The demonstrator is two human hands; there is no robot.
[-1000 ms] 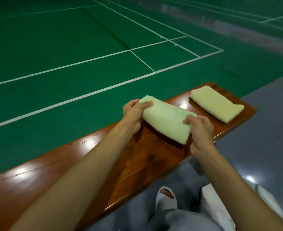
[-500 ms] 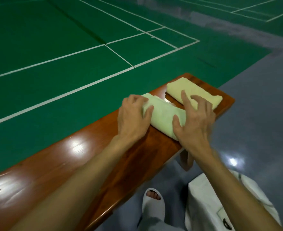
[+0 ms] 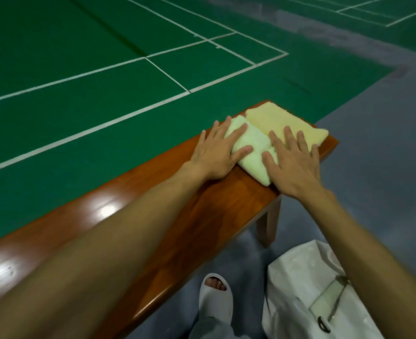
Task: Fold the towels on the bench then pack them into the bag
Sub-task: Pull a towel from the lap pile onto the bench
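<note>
On courtside wooden bench [image 3: 214,216], pressing green towel [image 3: 253,140] with left hand [image 3: 216,152] and right hand [image 3: 295,165], fingers straight and spread, right one also touching yellow towel [image 3: 275,118].

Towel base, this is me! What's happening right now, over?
Left grip, right grip open, flat on folded green towel. On bench, against yellow towel. Bag on floor, path clear.

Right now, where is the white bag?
In the head view the white bag sits at lower right on the grey floor, near the bench leg and beside the slippered foot.
</note>
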